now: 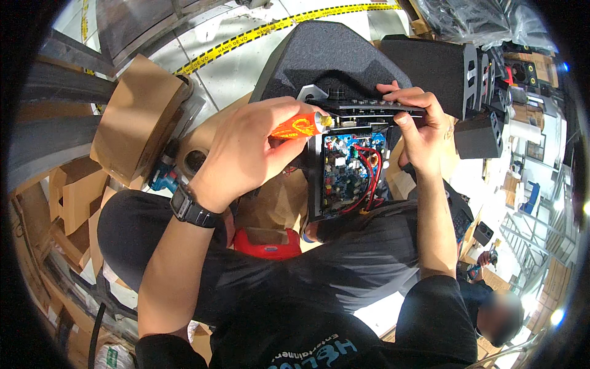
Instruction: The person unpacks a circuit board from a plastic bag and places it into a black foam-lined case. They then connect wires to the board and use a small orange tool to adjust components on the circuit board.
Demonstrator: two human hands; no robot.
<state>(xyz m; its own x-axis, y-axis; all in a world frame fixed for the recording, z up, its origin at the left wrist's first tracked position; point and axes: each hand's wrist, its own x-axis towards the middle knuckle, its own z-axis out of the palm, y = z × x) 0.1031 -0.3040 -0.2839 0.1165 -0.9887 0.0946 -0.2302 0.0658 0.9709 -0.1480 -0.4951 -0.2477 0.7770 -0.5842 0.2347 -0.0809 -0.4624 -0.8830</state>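
My left hand [246, 144] is closed round an orange glue tube [296, 126], tilted with its open tip to the right. Yellowish glue shows at the tip, close to the left end of a black control panel [378, 112] with a row of small knobs. On the panel's right end my right hand [424, 123] grips the edge between thumb and fingers. Below the panel lies a circuit board [344, 172] with blue parts and red wires [370, 178], in a metal frame above my lap. Behind stands a black, rough-coated speaker cabinet [332, 55].
A second black speaker [424, 71] stands at the right. To the left are a cardboard box [132, 120], a cordless drill [163, 169] and a tape roll [195, 161]. A red case [265, 245] sits between my legs. Another person [482, 301] is at the lower right.
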